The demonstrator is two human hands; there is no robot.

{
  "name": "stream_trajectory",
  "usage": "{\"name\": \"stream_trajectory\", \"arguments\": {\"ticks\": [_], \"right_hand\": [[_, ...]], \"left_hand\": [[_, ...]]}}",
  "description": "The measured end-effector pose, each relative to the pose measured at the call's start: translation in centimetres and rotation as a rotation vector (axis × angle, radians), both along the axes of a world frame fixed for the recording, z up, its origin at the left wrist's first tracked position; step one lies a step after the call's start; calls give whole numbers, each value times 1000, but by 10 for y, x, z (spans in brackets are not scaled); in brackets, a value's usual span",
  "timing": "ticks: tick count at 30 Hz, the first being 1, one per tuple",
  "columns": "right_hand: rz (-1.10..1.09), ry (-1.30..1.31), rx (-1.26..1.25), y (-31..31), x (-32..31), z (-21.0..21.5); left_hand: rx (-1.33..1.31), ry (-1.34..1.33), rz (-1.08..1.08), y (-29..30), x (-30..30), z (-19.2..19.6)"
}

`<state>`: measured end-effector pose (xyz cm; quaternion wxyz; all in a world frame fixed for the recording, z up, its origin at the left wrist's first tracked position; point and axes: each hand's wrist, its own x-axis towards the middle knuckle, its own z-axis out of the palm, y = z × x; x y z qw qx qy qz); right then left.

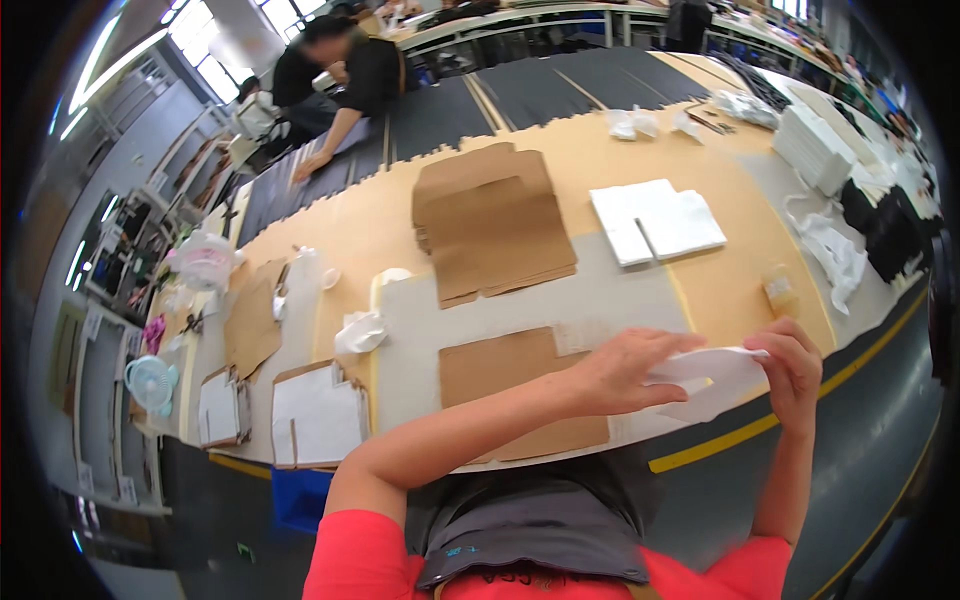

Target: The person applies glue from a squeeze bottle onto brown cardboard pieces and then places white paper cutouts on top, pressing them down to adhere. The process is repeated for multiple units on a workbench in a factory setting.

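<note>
A thin white sheet (715,372) is held up in a curve over the table's near right edge, in both my hands. My right hand (788,368) pinches its right edge between thumb and fingers. The left edge lies between the thumb and fingers of my left hand (632,370). Below my left forearm a notched brown sheet (490,365) lies flat on the grey table covering, partly hidden by the arm. Farther right sits a stack of white notched sheets (655,222) with a dark narrow strip on it. A pile of brown notched sheets (500,230) lies mid-table.
Left on the table are white pieces with brown edges (318,415), crumpled white paper (360,333) and a small fan (151,382). A yellowish container (779,292) stands beyond my right hand. At the far left a person (350,80) reaches over dark panels (440,118).
</note>
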<state>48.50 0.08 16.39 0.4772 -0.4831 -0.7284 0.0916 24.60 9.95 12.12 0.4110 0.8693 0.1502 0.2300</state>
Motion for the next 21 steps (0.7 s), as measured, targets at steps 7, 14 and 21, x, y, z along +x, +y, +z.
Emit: {"name": "stream_trajectory", "arguments": {"ticks": [7,14,21], "right_hand": [[57,41,46,-1,-8,-2],[73,48,112,1,-21,4],[40,82,132,-3,-33,6]], "left_hand": [[-209,63,-46,-14,-10,15],[-249,104,20,-23,-33,42],[-228,201,18,-27,-46,90]]}}
